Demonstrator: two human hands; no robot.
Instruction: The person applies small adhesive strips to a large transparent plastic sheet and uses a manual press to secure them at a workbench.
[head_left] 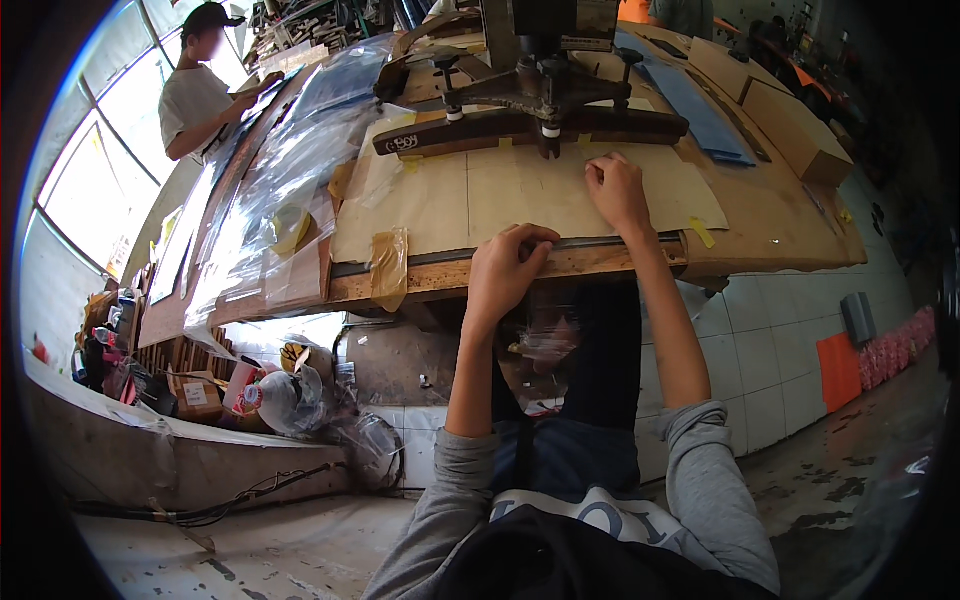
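Observation:
My left hand (507, 266) is closed at the front edge of the worktable, thumb and fingers pressed together. What it holds, if anything, is too small to make out. Farther in and to the right, my right hand (617, 190) is also closed in a pinch above a flat tan board (420, 205); anything between its fingers is hidden. Thin lines and small yellow tape pieces mark the board. Just beyond my right hand stands a dark metal press (545, 95) with a long curved bar (530, 132) across the board's far side.
Brown tape (390, 268) hangs over the table's front edge. Clear plastic sheeting (290, 150) covers the left side, with a tape roll (290, 228) on it. Blue sheets (690, 95) and a cardboard box (800, 130) lie right. A person (205, 90) works at the far left.

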